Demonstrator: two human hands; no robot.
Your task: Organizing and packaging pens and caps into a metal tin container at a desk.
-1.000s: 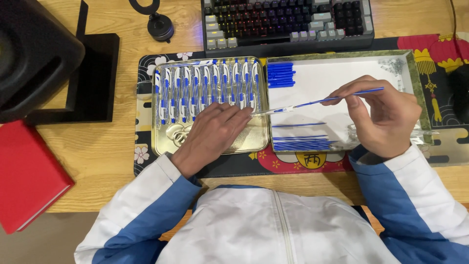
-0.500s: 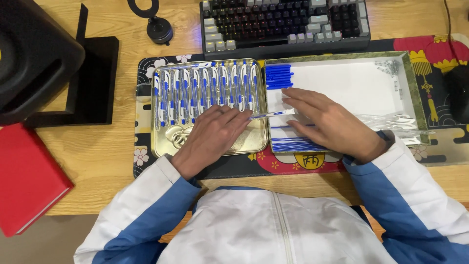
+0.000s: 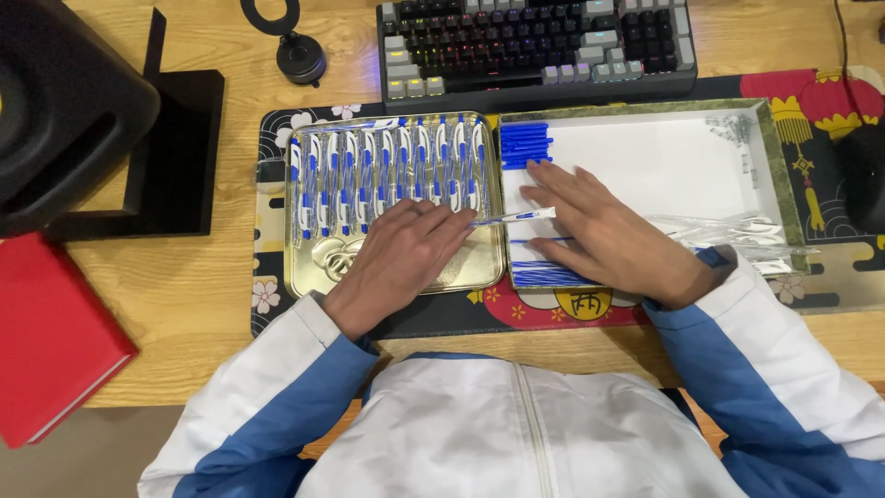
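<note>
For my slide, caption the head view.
Left hand holds a pen over the gold tin; right hand rests in white tray.

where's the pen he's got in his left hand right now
In the head view, the pen lies across the gold tin's right edge, held at the left hand's fingertips, pointing towards the right hand on the white tray.

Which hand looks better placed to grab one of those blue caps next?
Probably the right hand: it lies flat in the white tray, just below the blue caps. The left hand holds a pen.
</note>
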